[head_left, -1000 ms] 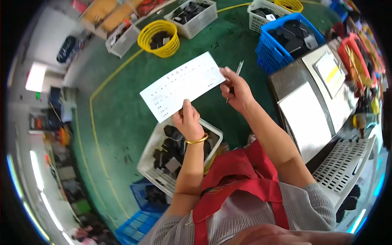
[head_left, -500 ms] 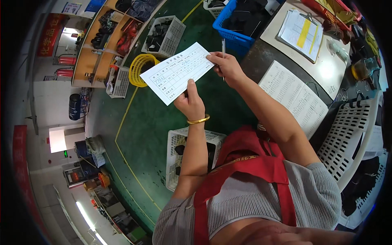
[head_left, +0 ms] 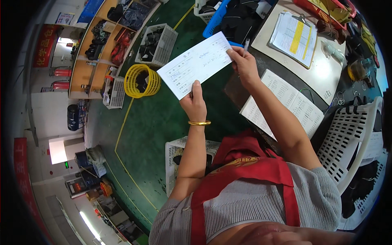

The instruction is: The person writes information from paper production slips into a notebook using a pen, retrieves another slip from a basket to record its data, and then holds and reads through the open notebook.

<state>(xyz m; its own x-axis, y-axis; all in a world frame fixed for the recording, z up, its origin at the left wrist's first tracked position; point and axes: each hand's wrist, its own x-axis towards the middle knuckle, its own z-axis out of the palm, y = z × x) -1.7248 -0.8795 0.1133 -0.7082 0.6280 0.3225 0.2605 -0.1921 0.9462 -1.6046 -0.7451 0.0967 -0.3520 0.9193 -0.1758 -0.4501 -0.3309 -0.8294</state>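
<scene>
My left hand (head_left: 194, 105): pinch grip, thumb (head_left: 197, 87) on top, aimed at 12 o'clock; left forearm (head_left: 192, 155) straight below. My right hand (head_left: 246, 67) higher, toward 1 o'clock, pinching too; right forearm (head_left: 275, 110) angled to 11.

Green floor (head_left: 149, 126) crossed by yellow lines (head_left: 124, 123), wooden shelving (head_left: 78, 79), a pale wall (head_left: 51, 106), a glowing strip light (head_left: 90, 225)
</scene>
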